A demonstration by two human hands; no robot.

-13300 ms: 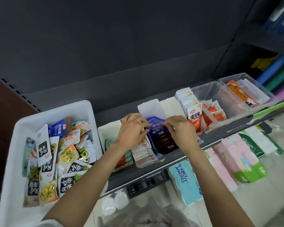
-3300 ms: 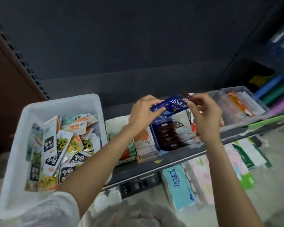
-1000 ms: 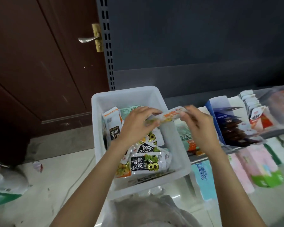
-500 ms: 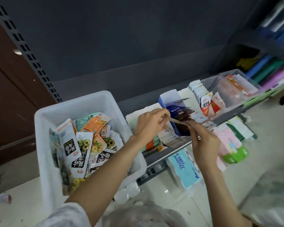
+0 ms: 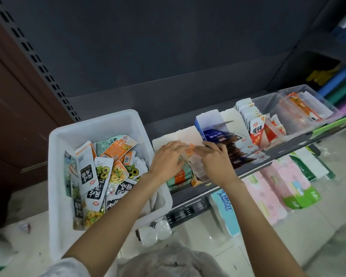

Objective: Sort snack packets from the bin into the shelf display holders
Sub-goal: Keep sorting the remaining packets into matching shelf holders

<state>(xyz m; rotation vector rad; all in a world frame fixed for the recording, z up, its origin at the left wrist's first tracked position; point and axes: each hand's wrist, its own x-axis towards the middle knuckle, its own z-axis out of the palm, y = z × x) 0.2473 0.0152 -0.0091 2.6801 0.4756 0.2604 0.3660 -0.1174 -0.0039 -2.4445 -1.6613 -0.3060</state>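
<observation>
An orange snack packet (image 5: 190, 147) is held between the left hand (image 5: 166, 159) and the right hand (image 5: 216, 159), pinched at its ends by the fingertips of both. It is poised just above the white cardboard holder (image 5: 185, 134) on the shelf (image 5: 288, 144), over the orange and teal packets already filed there. The step in hand is judged to be placement: one packet is being slotted into its display holder. The packet's long axis is seen to run roughly left to right across the holder, nearly level; which end is its top cannot be told, as most of its face is covered by the fingers.

The next move is judged to call for a turn of the packet onto its edge, so that it is lined up with the stack below, followed by a downward push and release by both hands. The white bin (image 5: 100, 124) to the left is well stocked with loose packets, so much of the sorting is judged to remain. A blue holder (image 5: 205, 120) and a clear tray (image 5: 300, 92) are seen further right.
</observation>
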